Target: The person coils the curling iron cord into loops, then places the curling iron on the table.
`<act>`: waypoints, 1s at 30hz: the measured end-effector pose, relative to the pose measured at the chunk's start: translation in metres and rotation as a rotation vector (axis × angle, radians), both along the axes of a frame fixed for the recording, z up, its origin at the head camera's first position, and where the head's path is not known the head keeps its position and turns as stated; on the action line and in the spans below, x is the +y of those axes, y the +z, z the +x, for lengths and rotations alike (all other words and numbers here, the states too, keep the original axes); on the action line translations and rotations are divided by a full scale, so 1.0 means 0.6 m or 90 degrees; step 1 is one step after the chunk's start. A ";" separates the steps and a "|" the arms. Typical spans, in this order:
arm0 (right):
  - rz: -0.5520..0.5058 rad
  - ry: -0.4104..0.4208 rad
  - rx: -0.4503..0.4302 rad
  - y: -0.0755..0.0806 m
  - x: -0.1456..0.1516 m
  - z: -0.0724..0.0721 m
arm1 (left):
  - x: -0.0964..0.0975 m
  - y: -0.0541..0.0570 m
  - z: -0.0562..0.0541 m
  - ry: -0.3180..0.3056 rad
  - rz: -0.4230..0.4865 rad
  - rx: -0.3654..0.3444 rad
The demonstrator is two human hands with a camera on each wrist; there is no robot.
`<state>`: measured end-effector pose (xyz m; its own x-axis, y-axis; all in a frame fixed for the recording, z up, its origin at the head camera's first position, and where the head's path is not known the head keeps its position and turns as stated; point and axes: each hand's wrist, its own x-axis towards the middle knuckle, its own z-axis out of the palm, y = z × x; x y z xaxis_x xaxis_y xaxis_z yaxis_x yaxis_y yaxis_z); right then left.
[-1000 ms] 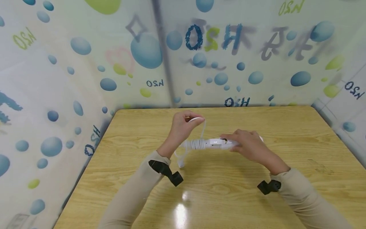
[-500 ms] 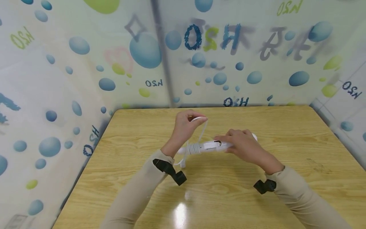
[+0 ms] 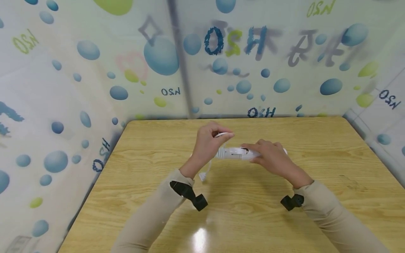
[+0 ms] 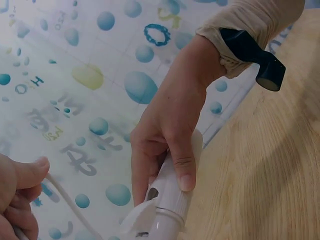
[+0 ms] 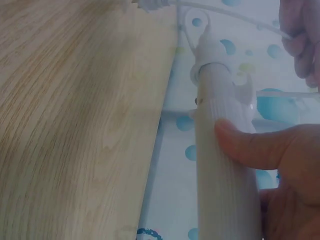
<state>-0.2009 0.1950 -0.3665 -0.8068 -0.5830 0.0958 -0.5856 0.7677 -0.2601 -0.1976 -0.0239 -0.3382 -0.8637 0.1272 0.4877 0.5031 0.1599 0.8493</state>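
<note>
A white curling iron (image 3: 233, 153) with a lever on its side lies nearly level above the table. My right hand (image 3: 273, 158) grips its right part; in the right wrist view the thumb lies along the ribbed grip (image 5: 225, 175). Turns of white cord (image 3: 220, 153) are wound round the iron's left part. My left hand (image 3: 209, 142) pinches a stretch of that cord above the iron, and in the left wrist view the cord (image 4: 70, 200) runs down from its fingers. A white plug (image 3: 203, 176) hangs below the left hand, which hides the iron's left end.
The wooden table (image 3: 253, 218) reaches forward to a wall sheet (image 3: 202, 70) printed with blue and green drops. Another printed sheet (image 3: 57, 140) stands along the left side. A black camera strap sits on each wrist.
My left hand has moved right and slightly down with the cord, covering more of the coils. The iron tilted and shifted left, then came back nearly level. My right hand keeps its grip.
</note>
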 end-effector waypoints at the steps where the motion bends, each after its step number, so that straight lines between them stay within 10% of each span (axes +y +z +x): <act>1: -0.003 -0.011 -0.001 0.000 0.001 -0.002 | 0.001 0.000 0.003 0.002 0.001 -0.002; 9: -0.085 -0.137 -0.017 0.013 0.023 -0.015 | 0.011 0.006 0.035 -0.036 0.066 -0.031; 16: -0.182 -0.146 0.000 0.035 0.038 -0.014 | 0.010 -0.006 0.056 -0.019 0.084 -0.030; 30: -0.353 -0.169 -0.035 0.069 0.042 0.003 | -0.014 -0.047 0.040 -0.033 0.137 -0.028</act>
<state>-0.1994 0.2200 -0.3248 -0.9302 -0.2365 0.2807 -0.3668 0.6268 -0.6874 -0.1737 -0.0326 -0.3665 -0.8800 0.0694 0.4699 0.4671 -0.0532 0.8826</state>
